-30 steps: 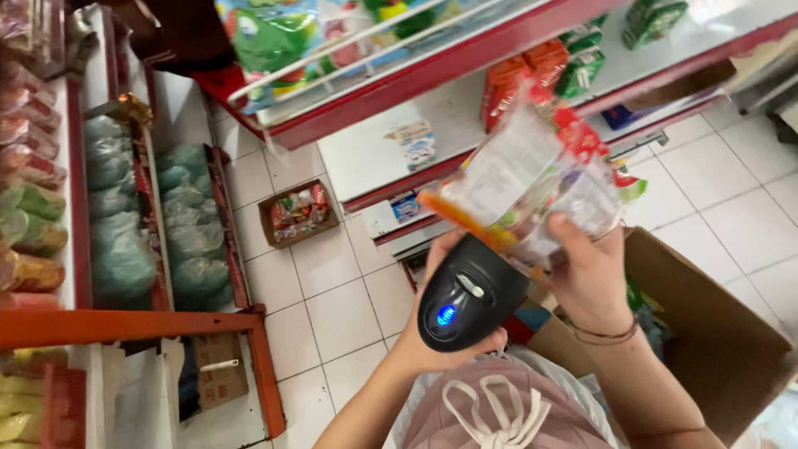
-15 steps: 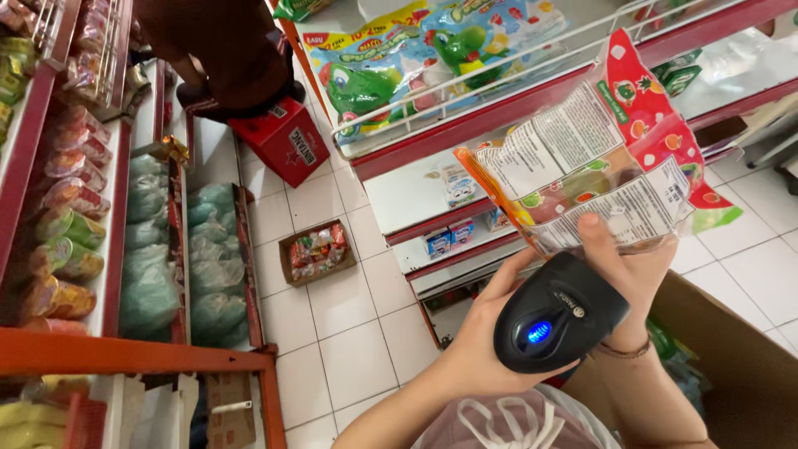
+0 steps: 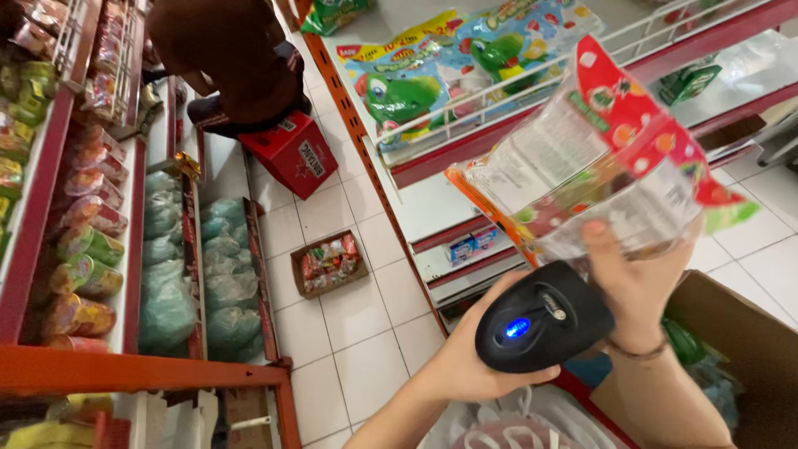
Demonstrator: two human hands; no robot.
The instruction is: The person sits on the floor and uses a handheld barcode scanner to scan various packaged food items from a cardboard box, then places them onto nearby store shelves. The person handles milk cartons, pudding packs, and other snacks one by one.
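A: What does the left hand (image 3: 478, 366) hold?
B: Its fingers are wrapped around a black handheld scanner (image 3: 544, 318), blue light lit, pointed up at the packet.
A: And the right hand (image 3: 636, 287)?
B: It grips a clear snack packet (image 3: 603, 166) with red and orange edges, thumb pressed on its near side, just above the scanner.
A: Around them?
B: A cardboard box (image 3: 748, 349) at near right, a small tray of sweets (image 3: 330, 263) on the floor, and a person (image 3: 229, 58) crouching far left by a red box (image 3: 295, 152).

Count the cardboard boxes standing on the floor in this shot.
3: a small open tray box of sweets on the tiles mid-aisle, a red box under the crouching person up the aisle, and a big brown carton at the lower right. Shelves may hide others.
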